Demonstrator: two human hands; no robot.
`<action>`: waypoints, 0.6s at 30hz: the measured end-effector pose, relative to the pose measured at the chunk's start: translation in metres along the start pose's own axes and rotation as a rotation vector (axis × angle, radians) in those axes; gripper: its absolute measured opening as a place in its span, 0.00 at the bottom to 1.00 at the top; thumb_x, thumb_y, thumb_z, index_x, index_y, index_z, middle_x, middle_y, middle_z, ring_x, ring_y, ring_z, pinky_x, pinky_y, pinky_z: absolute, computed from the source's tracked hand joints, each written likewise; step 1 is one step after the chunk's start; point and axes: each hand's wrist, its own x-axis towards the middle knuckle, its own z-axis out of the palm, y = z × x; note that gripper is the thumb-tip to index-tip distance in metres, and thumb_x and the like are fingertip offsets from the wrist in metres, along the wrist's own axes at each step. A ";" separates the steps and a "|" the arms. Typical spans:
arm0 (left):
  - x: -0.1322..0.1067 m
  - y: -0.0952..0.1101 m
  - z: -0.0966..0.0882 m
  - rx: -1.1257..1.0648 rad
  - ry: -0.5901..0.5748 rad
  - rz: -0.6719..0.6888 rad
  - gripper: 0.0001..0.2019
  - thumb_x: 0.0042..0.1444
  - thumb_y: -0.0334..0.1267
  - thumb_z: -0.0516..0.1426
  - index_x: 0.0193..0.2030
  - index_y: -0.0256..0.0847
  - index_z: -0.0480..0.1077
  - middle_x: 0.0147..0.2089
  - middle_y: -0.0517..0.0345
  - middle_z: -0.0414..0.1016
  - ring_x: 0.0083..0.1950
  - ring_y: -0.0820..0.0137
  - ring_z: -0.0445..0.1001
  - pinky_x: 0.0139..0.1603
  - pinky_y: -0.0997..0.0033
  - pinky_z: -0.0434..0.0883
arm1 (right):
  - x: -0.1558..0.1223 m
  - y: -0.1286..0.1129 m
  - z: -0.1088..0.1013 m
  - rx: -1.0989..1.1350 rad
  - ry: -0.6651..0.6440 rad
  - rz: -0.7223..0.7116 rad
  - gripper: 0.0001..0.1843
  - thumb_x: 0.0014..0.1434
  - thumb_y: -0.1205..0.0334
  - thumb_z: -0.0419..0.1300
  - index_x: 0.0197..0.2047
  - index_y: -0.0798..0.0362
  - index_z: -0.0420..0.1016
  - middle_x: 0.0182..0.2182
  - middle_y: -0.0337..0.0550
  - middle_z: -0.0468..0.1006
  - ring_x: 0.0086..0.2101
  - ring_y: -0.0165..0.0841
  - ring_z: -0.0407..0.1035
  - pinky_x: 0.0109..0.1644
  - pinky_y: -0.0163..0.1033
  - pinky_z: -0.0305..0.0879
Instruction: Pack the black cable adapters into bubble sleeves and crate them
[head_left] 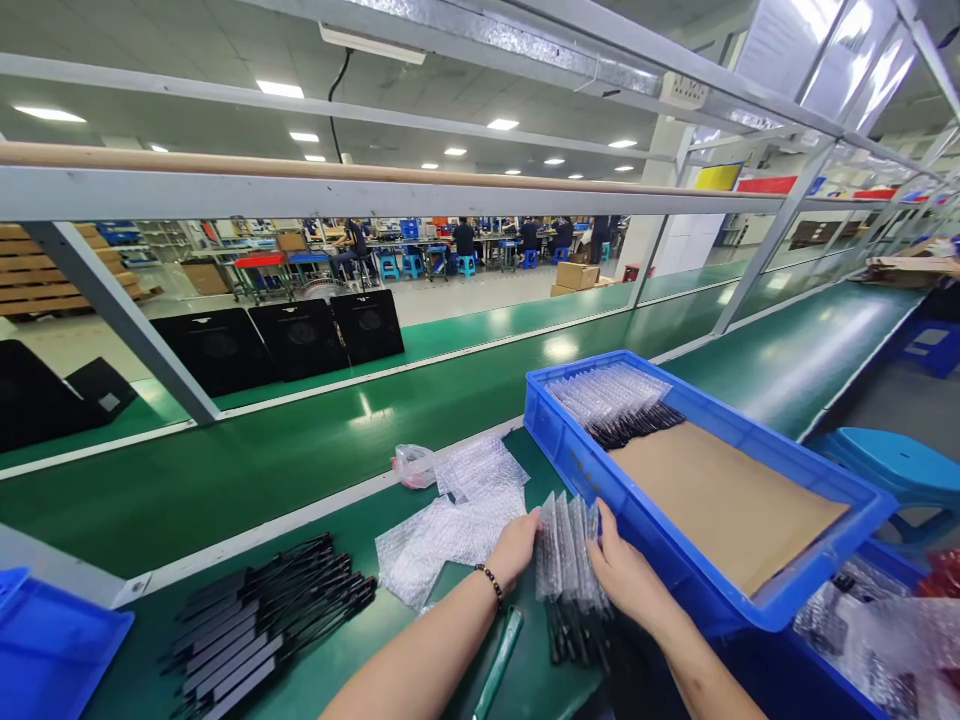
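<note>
My left hand (pixel 514 548) and my right hand (pixel 626 578) press from both sides on a stack of black parts in bubble-wrap sleeves (pixel 570 560), standing on edge on the green bench. Both hands have fingers closed against the stack. A beaded bracelet (pixel 491 583) is on my left wrist. Just right of the stack is a blue crate (pixel 750 600) with a brown cardboard sheet (pixel 720 500) inside and a row of wrapped parts (pixel 615 400) at its far end. Empty bubble-wrap sleeves (pixel 457 520) lie left of my hands.
Bare black parts (pixel 262 620) are piled at the left front, beside a blue tray corner (pixel 52 640). A green conveyor belt (pixel 300 450) runs behind, with black panels (pixel 285 340) beyond it. A blue stool (pixel 892 465) stands right. People work far off.
</note>
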 end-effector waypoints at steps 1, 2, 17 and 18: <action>0.001 0.001 0.000 0.025 -0.003 0.003 0.27 0.55 0.54 0.39 0.36 0.35 0.70 0.42 0.46 0.73 0.46 0.61 0.67 0.48 0.65 0.60 | -0.011 0.007 0.006 0.024 0.008 -0.018 0.33 0.56 0.69 0.39 0.64 0.66 0.33 0.39 0.54 0.75 0.39 0.38 0.71 0.42 0.39 0.63; 0.002 0.002 0.000 0.050 -0.012 0.012 0.26 0.55 0.54 0.39 0.34 0.35 0.70 0.40 0.46 0.74 0.44 0.62 0.68 0.46 0.65 0.60 | -0.023 0.014 0.012 0.036 0.024 -0.048 0.35 0.53 0.72 0.40 0.64 0.64 0.32 0.37 0.51 0.76 0.38 0.36 0.71 0.42 0.38 0.63; -0.004 0.018 0.014 0.105 -0.334 0.093 0.29 0.52 0.59 0.45 0.49 0.37 0.64 0.40 0.52 0.73 0.39 0.67 0.69 0.45 0.66 0.63 | -0.023 0.035 0.007 -0.510 -0.193 -0.651 0.63 0.31 0.54 0.67 0.65 0.56 0.38 0.61 0.61 0.47 0.57 0.53 0.46 0.57 0.55 0.42; -0.007 0.019 0.011 0.096 -0.319 0.100 0.29 0.52 0.59 0.46 0.51 0.37 0.62 0.42 0.51 0.72 0.41 0.67 0.69 0.46 0.66 0.63 | -0.021 0.033 0.006 -0.511 -0.230 -0.632 0.63 0.29 0.54 0.67 0.65 0.56 0.38 0.60 0.61 0.49 0.55 0.54 0.49 0.56 0.55 0.43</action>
